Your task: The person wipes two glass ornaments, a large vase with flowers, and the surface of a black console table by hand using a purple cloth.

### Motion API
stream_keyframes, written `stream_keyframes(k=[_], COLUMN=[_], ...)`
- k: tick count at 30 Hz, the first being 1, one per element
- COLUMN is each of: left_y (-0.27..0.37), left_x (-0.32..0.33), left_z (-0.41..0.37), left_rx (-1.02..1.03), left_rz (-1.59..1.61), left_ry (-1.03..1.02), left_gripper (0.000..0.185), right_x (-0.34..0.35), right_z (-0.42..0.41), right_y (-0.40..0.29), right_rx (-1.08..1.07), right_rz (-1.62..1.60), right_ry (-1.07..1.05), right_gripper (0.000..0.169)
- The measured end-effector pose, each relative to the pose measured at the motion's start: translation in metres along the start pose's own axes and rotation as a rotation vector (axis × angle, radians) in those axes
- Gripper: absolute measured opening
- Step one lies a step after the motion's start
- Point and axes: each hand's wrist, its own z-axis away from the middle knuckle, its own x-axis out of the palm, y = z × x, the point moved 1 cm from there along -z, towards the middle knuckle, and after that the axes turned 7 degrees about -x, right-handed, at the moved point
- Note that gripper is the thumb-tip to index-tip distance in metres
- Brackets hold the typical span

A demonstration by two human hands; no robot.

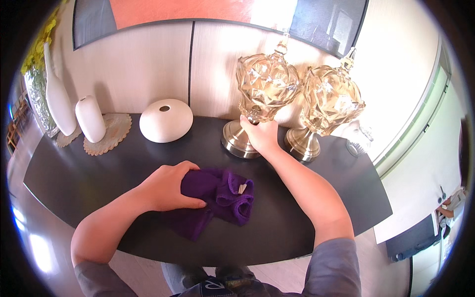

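My left hand (172, 189) grips a folded purple cloth (232, 193) over the dark console table (282, 226). A loose corner of the cloth hangs toward the table's front edge, and a small pale tag shows on it. My right hand (262, 135) is closed around the stem of a lidded amber glass jar (268, 83), just above its round brass-coloured foot (237, 139). The foot appears to rest on the tabletop. Close by on the right stands a matching amber glass jar (332, 98) on a similar metal foot.
Left of the jars are a squat white vase (166, 120), a short white vase (91, 118) on a scalloped mat (117, 130), and a tall white bottle vase (59, 92). A small clear glass piece (359, 141) sits at right. Another person (454, 206) is at the far right.
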Motion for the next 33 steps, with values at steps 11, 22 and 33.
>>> stream_keyframes(k=[11,22,33], left_y=[-0.012,0.002,0.043], left_x=[-0.005,-0.024,-0.005], left_z=[-0.015,-0.004,0.012], left_rx=[0.198,0.382,0.638], left_rz=[1.069,0.948,0.202], left_ry=[0.273,0.385,0.384], left_gripper=[0.090,0.086,0.063], right_x=[0.000,-0.028,-0.080], right_z=[0.002,-0.002,0.077], right_y=[-0.002,0.007,-0.111], right_rx=[-0.212,-0.259,-0.093], right_rz=[0.012,0.190,-0.299], right_ry=[-0.020,-0.319,-0.783], right_gripper=[0.029,0.050,0.056])
